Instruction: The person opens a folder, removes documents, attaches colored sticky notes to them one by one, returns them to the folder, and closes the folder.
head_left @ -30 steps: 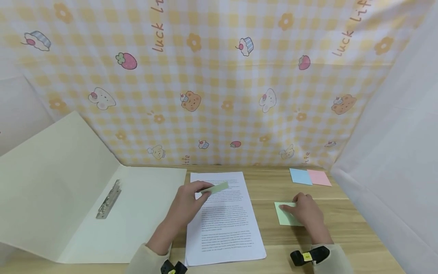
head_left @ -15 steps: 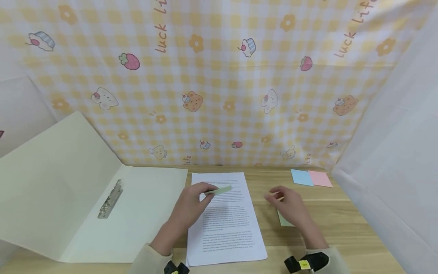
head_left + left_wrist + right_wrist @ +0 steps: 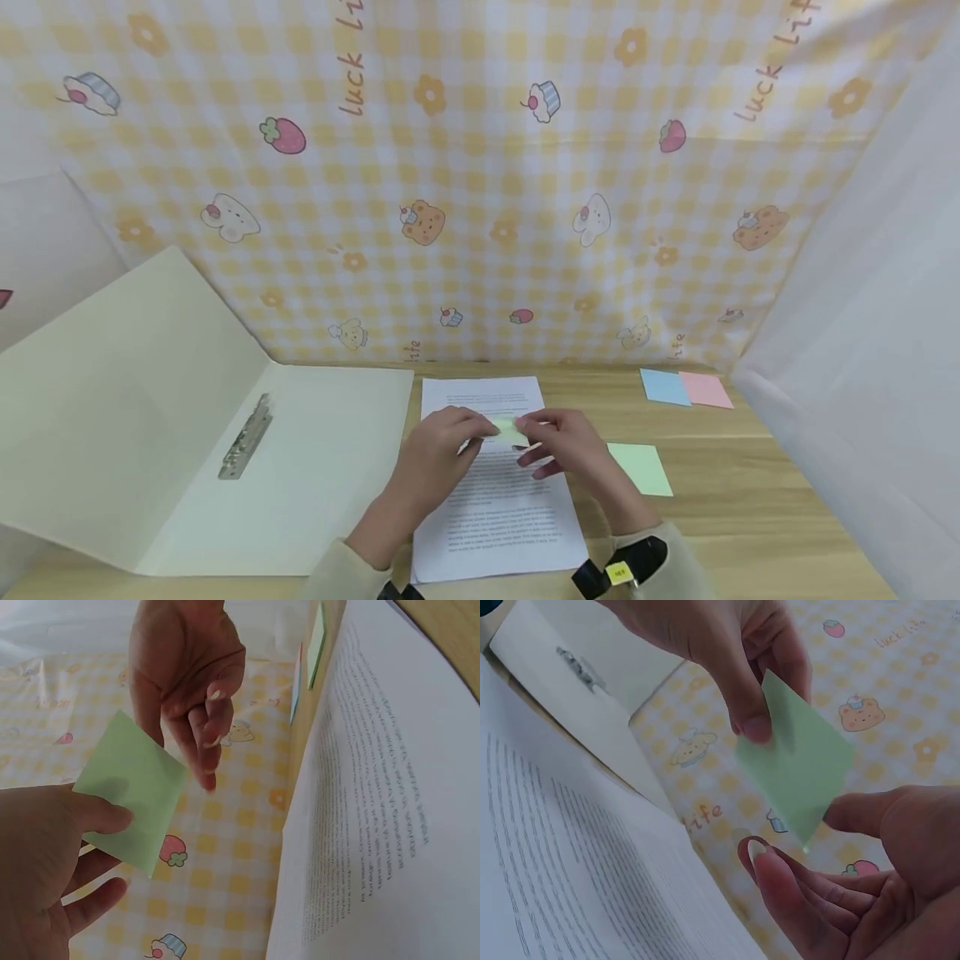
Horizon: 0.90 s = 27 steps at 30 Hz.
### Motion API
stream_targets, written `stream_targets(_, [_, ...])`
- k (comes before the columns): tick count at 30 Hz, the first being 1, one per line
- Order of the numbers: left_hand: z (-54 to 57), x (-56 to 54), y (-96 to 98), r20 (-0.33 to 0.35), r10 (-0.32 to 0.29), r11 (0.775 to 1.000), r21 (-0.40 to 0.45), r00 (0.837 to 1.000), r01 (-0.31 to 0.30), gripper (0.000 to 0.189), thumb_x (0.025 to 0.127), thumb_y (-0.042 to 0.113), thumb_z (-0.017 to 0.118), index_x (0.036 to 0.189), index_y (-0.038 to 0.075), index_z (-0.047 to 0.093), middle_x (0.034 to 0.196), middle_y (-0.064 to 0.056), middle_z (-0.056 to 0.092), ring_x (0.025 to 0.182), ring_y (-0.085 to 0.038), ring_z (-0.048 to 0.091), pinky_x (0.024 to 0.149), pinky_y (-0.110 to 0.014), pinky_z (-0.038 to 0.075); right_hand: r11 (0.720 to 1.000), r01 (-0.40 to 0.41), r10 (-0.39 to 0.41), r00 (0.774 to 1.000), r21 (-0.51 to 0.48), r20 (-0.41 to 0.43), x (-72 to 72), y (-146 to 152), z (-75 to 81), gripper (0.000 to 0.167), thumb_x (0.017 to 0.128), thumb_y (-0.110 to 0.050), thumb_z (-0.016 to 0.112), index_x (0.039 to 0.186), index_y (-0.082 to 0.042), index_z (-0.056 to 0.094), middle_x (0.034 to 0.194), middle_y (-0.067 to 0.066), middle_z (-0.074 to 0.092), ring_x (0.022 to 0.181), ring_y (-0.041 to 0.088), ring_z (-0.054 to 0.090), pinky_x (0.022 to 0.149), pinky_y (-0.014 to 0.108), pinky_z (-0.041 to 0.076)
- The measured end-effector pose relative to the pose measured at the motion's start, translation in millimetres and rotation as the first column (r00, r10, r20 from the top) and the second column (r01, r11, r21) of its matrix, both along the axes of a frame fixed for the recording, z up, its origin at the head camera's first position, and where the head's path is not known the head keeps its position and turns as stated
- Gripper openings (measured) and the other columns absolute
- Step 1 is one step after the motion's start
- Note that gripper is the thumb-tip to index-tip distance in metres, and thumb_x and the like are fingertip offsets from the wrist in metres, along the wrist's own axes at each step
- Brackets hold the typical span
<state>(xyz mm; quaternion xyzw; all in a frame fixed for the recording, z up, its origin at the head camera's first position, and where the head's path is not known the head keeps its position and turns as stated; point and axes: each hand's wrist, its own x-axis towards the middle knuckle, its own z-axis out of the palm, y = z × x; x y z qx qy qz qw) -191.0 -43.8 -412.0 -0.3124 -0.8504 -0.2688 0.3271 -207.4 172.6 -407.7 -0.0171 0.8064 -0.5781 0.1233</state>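
Observation:
My left hand [image 3: 438,458] pinches a pale green square sticky note [image 3: 135,795], its thumb flat on the face in the left wrist view. From the right, my right hand [image 3: 570,450] pinches the note's opposite edge with thumb and index finger. The other fingers of that hand are loosely bent below. The index fingertip is hidden in both wrist views. Both hands are over the upper part of a stack of printed sheets [image 3: 498,517]. A second green note [image 3: 642,468] lies on the table right of the stack.
An open cream folder [image 3: 337,467] with a metal clip [image 3: 246,437] lies on the left, its cover raised. A blue note [image 3: 665,387] and a pink note [image 3: 707,390] lie at the back right. A checked cloth [image 3: 480,208] hangs behind the wooden table [image 3: 735,500].
My right hand has left the green note on the table and moved left to the note in my left hand. My left hand has shifted slightly right, and the held note now spans both hands.

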Motion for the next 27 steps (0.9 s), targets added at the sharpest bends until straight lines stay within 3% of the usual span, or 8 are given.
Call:
stream_targets(6, [-1.7, 1.7, 0.4, 0.004, -0.016, 0.998, -0.062, 1.0, 0.017, 0.026, 0.076, -0.001, 0.084, 0.089, 0.021, 0.079, 0.089, 0.011, 0.077, 0.088, -0.007, 0.071, 0.082, -0.025, 0.058, 0.996, 0.076, -0.077, 0.997, -0.037, -0.026, -3.4, -12.3, -5.4, 0.035, 0.095, -0.028, 0.071, 0.12, -0.003, 0.07, 0.1, 0.014, 0.076, 0.08, 0.02, 0.071, 0.065, 0.034, 0.063])
stream_targets(12, [-1.4, 2.1, -1.3, 0.073, -0.09, 0.981, -0.164, 0.993, 0.101, 0.01, 0.089, 0.023, 0.073, 0.097, 0.022, 0.078, 0.097, 0.012, 0.076, 0.1, -0.01, 0.069, 0.097, -0.035, 0.054, 0.987, 0.156, -0.158, 0.986, -0.034, -0.049, -5.6, -11.5, -8.3, 0.023, 0.096, -0.022, 0.07, 0.112, -0.006, 0.073, 0.096, 0.011, 0.076, 0.081, 0.02, 0.069, 0.067, 0.032, 0.061])
stream_targets(15, [-1.1, 0.6, -2.0, 0.138, 0.03, 0.994, -0.106, 0.99, -0.016, 0.015, 0.092, 0.027, 0.066, 0.099, 0.02, 0.077, 0.097, 0.008, 0.076, 0.096, -0.012, 0.069, 0.089, -0.034, 0.056, 0.985, 0.171, -0.173, 0.984, -0.028, -0.048, -5.8, -10.0, -7.9, 0.02, 0.096, -0.021, 0.069, 0.11, -0.006, 0.073, 0.095, 0.011, 0.076, 0.081, 0.021, 0.071, 0.066, 0.03, 0.059])
stream_targets(17, [-1.9, -1.5, -3.2, 0.235, 0.145, 0.989, -0.037, 0.961, -0.14, 0.014, 0.093, 0.024, 0.066, 0.1, 0.017, 0.077, 0.095, 0.005, 0.076, 0.087, -0.012, 0.069, 0.077, -0.03, 0.057, 0.985, 0.169, -0.17, 0.984, -0.027, -0.044, -5.8, -10.2, -8.4, 0.02, 0.097, -0.021, 0.069, 0.11, -0.007, 0.073, 0.094, 0.009, 0.076, 0.08, 0.02, 0.071, 0.066, 0.03, 0.058])
stream_targets(19, [-3.2, -3.4, -4.8, 0.383, 0.222, 0.97, 0.008, 0.897, -0.244, 0.015, 0.093, 0.024, 0.069, 0.103, 0.015, 0.075, 0.094, 0.002, 0.075, 0.08, -0.012, 0.065, 0.067, -0.026, 0.054, 0.987, 0.158, -0.159, 0.986, -0.028, -0.04, -6.2, -11.2, -10.2, 0.021, 0.097, -0.022, 0.069, 0.11, -0.007, 0.073, 0.092, 0.007, 0.076, 0.079, 0.018, 0.071, 0.064, 0.029, 0.057])
stream_targets(23, [-7.8, -8.2, -9.0, 0.611, 0.197, 0.958, 0.046, 0.767, -0.282, 0.017, 0.091, 0.021, 0.073, 0.106, 0.012, 0.075, 0.094, 0.0, 0.073, 0.074, -0.01, 0.058, 0.065, -0.023, 0.049, 0.991, 0.128, -0.129, 0.991, -0.037, -0.036, -6.9, -15.2, -15.0, 0.021, 0.097, -0.021, 0.069, 0.11, -0.005, 0.073, 0.091, 0.007, 0.076, 0.078, 0.017, 0.071, 0.062, 0.031, 0.057])
stream_targets(25, [-10.3, -10.6, -11.2, 0.657, 0.167, 0.96, 0.061, 0.735, -0.273, 0.012, 0.092, 0.018, 0.073, 0.102, 0.012, 0.076, 0.091, 0.0, 0.073, 0.074, -0.009, 0.058, 0.066, -0.023, 0.049, 0.993, 0.115, -0.116, 0.992, -0.034, -0.04, -7.3, -17.8, -17.8, 0.022, 0.097, -0.021, 0.068, 0.11, -0.005, 0.073, 0.09, 0.007, 0.076, 0.077, 0.017, 0.07, 0.061, 0.031, 0.058])
stream_targets(27, [-12.3, -12.0, -13.5, 0.666, 0.15, 0.963, 0.07, 0.73, -0.262, 0.007, 0.092, 0.014, 0.073, 0.097, 0.011, 0.077, 0.087, 0.0, 0.073, 0.073, -0.01, 0.058, 0.066, -0.023, 0.05, 0.994, 0.106, -0.107, 0.993, -0.027, -0.043, -7.2, -20.4, -20.3, 0.022, 0.097, -0.02, 0.068, 0.11, -0.004, 0.072, 0.089, 0.007, 0.075, 0.076, 0.017, 0.07, 0.06, 0.031, 0.058])
